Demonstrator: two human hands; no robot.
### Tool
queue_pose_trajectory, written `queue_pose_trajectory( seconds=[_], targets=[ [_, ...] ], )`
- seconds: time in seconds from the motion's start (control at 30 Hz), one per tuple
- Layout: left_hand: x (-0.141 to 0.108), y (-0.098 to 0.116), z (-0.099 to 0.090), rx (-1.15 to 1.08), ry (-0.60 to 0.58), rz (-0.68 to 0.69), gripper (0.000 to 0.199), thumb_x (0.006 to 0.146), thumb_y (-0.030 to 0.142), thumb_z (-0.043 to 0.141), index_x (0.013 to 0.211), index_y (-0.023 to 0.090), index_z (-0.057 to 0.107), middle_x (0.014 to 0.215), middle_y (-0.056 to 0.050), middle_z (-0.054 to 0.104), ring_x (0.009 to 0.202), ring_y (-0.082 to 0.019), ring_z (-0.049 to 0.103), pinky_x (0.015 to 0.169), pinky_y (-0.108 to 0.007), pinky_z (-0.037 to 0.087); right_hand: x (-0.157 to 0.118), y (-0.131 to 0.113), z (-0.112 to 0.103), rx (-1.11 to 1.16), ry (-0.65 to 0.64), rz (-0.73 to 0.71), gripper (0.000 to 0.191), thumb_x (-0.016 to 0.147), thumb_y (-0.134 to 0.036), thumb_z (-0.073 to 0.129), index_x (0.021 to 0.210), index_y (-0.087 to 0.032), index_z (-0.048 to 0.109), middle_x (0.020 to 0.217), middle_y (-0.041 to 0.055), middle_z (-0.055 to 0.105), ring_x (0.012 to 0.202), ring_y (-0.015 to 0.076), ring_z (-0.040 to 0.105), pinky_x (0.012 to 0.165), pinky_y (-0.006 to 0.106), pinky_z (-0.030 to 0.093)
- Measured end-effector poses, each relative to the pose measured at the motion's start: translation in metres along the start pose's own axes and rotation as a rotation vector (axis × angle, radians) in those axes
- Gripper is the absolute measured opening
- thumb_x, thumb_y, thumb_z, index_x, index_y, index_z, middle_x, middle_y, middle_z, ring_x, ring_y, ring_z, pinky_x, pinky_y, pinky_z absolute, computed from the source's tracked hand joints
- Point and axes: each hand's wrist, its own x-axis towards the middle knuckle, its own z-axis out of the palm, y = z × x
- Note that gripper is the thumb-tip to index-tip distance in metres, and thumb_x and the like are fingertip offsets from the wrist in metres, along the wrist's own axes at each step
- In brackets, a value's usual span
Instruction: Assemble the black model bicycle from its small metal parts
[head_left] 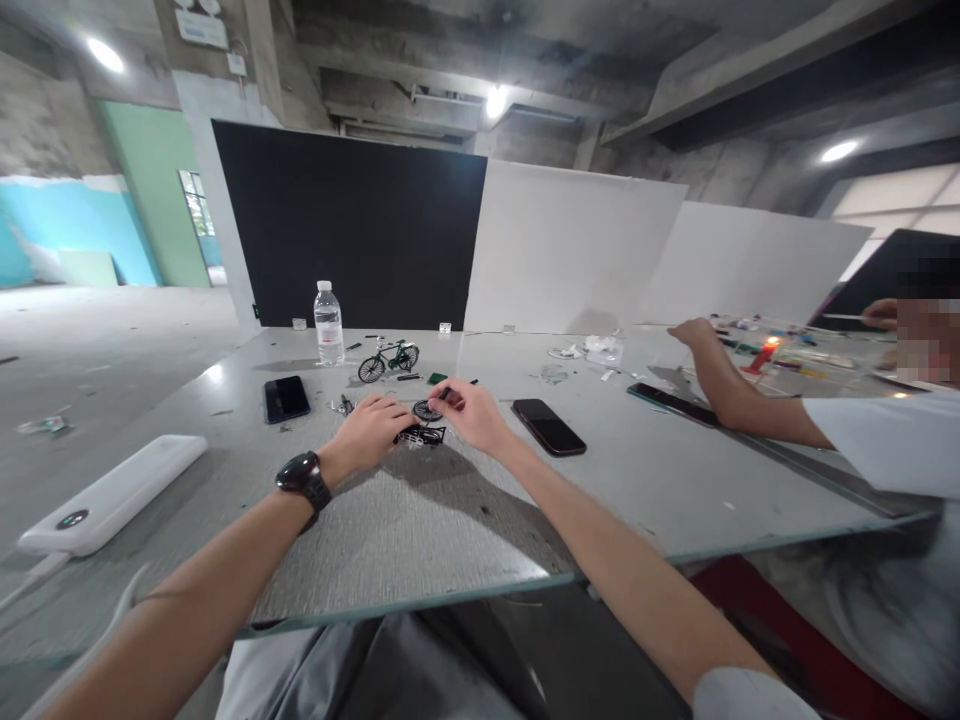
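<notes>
My left hand (373, 428), with a black watch on its wrist, rests low over the table, its fingertips at the left end of some small black bicycle parts (424, 436). My right hand (463, 408) is closed in a pinch at a small black spoked wheel (427, 411), just above those parts. Behind my hands a small green model bicycle (388, 360) stands upright on the table. More tiny dark parts (343, 405) lie to the left of my left hand. What lies under my left fingers is hidden.
Phones (286, 398) (549, 427) lie on both sides of my hands. A water bottle (328, 325) stands at the back left, a white power bank (112, 495) lies at the left. A person's arm (739, 390) rests on the table (600, 500) at the right, near another phone (672, 403).
</notes>
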Motion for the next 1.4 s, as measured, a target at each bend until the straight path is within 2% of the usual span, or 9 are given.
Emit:
queue_pose_trajectory(
  seconds=[0.53, 0.7, 0.8, 0.93, 1.03, 1.13, 1.23, 1.3, 1.4],
  targets=[
    [0.0002, 0.0017, -0.0001, 0.039, -0.005, 0.007, 0.037, 0.094, 0.013, 0.070, 0.129, 0.024, 0.070, 0.127, -0.005, 0.078, 0.119, -0.028, 0.068, 0.102, -0.044, 0.046, 0.0011, -0.0017, -0.0016, 0.008, 0.006, 0.037, 0.031, 0.093, -0.049, 0.077, 0.082, -0.021, 0.070, 0.068, 0.0008, 0.065, 0.065, 0.0170, 0.056, 0.064, 0.030, 0.044],
    [0.0014, 0.0038, -0.0031, 0.038, -0.026, -0.012, 0.034, 0.094, 0.012, 0.071, 0.126, 0.023, 0.071, 0.125, -0.005, 0.078, 0.120, -0.028, 0.069, 0.102, -0.043, 0.047, 0.0005, -0.0004, -0.0016, -0.007, 0.010, 0.023, 0.030, 0.096, -0.047, 0.075, 0.110, -0.020, 0.074, 0.068, -0.0012, 0.063, 0.062, 0.0171, 0.058, 0.064, 0.030, 0.047],
    [0.0016, 0.0036, -0.0035, 0.046, -0.018, -0.021, 0.034, 0.094, 0.012, 0.071, 0.126, 0.023, 0.071, 0.124, -0.006, 0.078, 0.118, -0.028, 0.069, 0.102, -0.043, 0.047, -0.0005, 0.0006, -0.0012, -0.005, -0.019, -0.003, 0.032, 0.103, -0.046, 0.066, 0.120, -0.020, 0.074, 0.081, 0.0040, 0.072, 0.070, 0.0194, 0.065, 0.071, 0.033, 0.053],
    [0.0018, 0.0028, -0.0030, 0.061, -0.007, -0.012, 0.033, 0.095, 0.013, 0.070, 0.126, 0.022, 0.071, 0.119, -0.006, 0.078, 0.116, -0.028, 0.069, 0.100, -0.043, 0.048, -0.0012, 0.0029, 0.0005, 0.006, -0.050, -0.034, 0.042, 0.108, -0.041, 0.054, 0.145, -0.023, 0.064, 0.104, 0.0097, 0.077, 0.082, 0.0224, 0.072, 0.077, 0.037, 0.059],
    [0.0018, 0.0033, -0.0025, 0.070, -0.004, -0.007, 0.033, 0.095, 0.013, 0.070, 0.126, 0.022, 0.071, 0.117, -0.006, 0.078, 0.115, -0.028, 0.069, 0.100, -0.043, 0.047, -0.0008, 0.0045, 0.0016, 0.011, -0.063, -0.049, 0.046, 0.108, -0.036, 0.053, 0.152, -0.024, 0.058, 0.101, 0.0086, 0.077, 0.085, 0.0235, 0.072, 0.080, 0.039, 0.059],
    [0.0015, 0.0045, -0.0025, 0.073, -0.001, 0.003, 0.034, 0.094, 0.014, 0.071, 0.128, 0.023, 0.071, 0.118, -0.006, 0.078, 0.116, -0.027, 0.068, 0.100, -0.042, 0.046, 0.0002, 0.0042, 0.0017, 0.009, -0.028, -0.040, 0.042, 0.105, -0.034, 0.060, 0.145, -0.024, 0.063, 0.089, 0.0049, 0.072, 0.077, 0.0215, 0.068, 0.077, 0.038, 0.058],
    [0.0012, 0.0055, -0.0028, 0.073, 0.005, 0.015, 0.033, 0.095, 0.014, 0.070, 0.126, 0.023, 0.071, 0.122, -0.005, 0.078, 0.118, -0.027, 0.067, 0.101, -0.042, 0.046, 0.0009, 0.0030, 0.0017, 0.009, 0.006, -0.029, 0.025, 0.100, -0.036, 0.067, 0.120, -0.022, 0.072, 0.080, 0.0019, 0.067, 0.071, 0.0189, 0.061, 0.072, 0.034, 0.054],
    [0.0012, 0.0061, -0.0029, 0.077, 0.004, 0.023, 0.032, 0.095, 0.014, 0.069, 0.126, 0.023, 0.071, 0.123, -0.005, 0.078, 0.119, -0.027, 0.067, 0.100, -0.042, 0.046, 0.0012, 0.0030, 0.0023, 0.016, 0.009, -0.027, 0.018, 0.098, -0.038, 0.070, 0.107, -0.022, 0.072, 0.075, 0.0004, 0.064, 0.068, 0.0179, 0.059, 0.071, 0.033, 0.052],
    [0.0014, 0.0069, -0.0028, 0.087, -0.015, 0.030, 0.034, 0.094, 0.014, 0.071, 0.127, 0.022, 0.071, 0.122, -0.006, 0.078, 0.119, -0.028, 0.067, 0.099, -0.042, 0.046, 0.0013, 0.0042, 0.0040, 0.037, 0.017, -0.020, 0.020, 0.096, -0.038, 0.073, 0.107, -0.022, 0.072, 0.072, -0.0016, 0.061, 0.066, 0.0170, 0.058, 0.069, 0.031, 0.050]
  ],
)
